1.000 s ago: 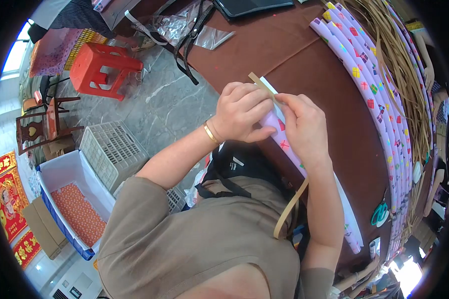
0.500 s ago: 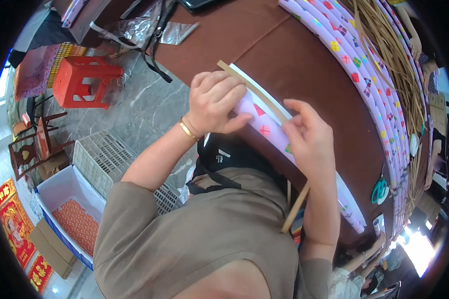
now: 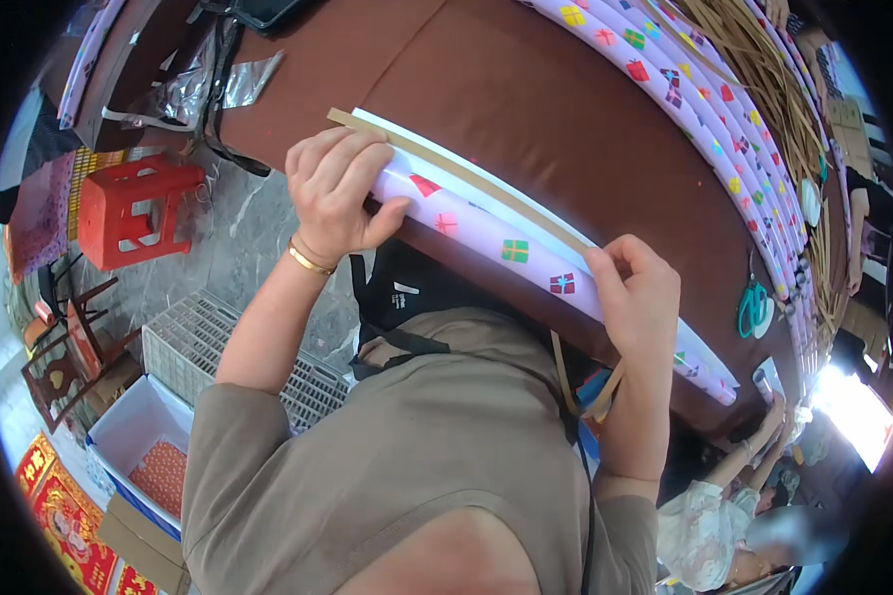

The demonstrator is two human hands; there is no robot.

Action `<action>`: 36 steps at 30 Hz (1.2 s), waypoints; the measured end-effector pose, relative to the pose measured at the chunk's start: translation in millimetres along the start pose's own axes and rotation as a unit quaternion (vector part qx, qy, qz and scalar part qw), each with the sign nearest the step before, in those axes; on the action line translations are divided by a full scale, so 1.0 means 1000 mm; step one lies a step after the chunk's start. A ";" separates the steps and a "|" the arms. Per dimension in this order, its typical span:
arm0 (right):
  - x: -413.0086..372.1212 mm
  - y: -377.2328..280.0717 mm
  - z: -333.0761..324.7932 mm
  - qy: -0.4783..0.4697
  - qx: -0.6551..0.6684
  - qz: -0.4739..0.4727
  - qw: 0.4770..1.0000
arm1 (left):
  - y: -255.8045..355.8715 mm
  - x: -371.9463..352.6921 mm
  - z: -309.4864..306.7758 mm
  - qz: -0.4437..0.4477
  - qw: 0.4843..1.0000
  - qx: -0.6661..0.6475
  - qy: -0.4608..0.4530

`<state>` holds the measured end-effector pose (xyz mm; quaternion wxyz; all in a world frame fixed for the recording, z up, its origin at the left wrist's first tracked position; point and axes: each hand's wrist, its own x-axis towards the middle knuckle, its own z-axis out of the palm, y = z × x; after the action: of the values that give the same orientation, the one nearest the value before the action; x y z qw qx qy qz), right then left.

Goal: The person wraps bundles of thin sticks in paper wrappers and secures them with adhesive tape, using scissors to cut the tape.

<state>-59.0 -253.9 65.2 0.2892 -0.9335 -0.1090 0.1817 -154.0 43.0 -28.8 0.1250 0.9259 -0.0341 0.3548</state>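
A lilac roll of gift-patterned paper (image 3: 491, 238) lies along the near edge of the brown table, its white edge facing away from me. A tan strip (image 3: 486, 188) runs lengthwise along that edge. My left hand (image 3: 339, 188) is wrapped over the roll's left end, thumb on the near side, with the strip's tip sticking out beyond the fingers. Farther right, my right hand (image 3: 637, 293) pinches the strip between thumb and fingers against the roll. The strip's tail hangs below my right wrist.
Several similar rolls (image 3: 704, 99) and a bundle of tan strips (image 3: 754, 74) lie at the far right. Green-handled scissors (image 3: 754, 305) rest on the brown table (image 3: 446, 79). A red stool (image 3: 134, 213) and crates stand left. Other people are at the right.
My right hand has slid along the strip, away from my left hand, and its fingers have closed. More of the strip lies along the roll. The view has shifted.
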 end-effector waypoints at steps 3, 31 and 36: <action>0.003 0.000 -0.001 -0.027 -0.042 0.001 0.999 | 0.000 0.000 0.000 0.000 1.000 0.002 -0.003; 0.008 -0.010 0.013 0.006 -0.184 0.021 0.983 | 0.081 0.034 -0.015 -0.018 0.994 0.006 -0.109; 0.007 -0.005 0.019 0.043 -0.197 0.002 0.979 | 0.141 0.048 0.008 0.074 0.954 -0.200 -0.210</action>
<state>-60.7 -238.8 51.6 0.1037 -0.9793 -0.1281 0.1175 -134.6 -94.3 26.3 0.2710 0.9303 -0.1987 0.1470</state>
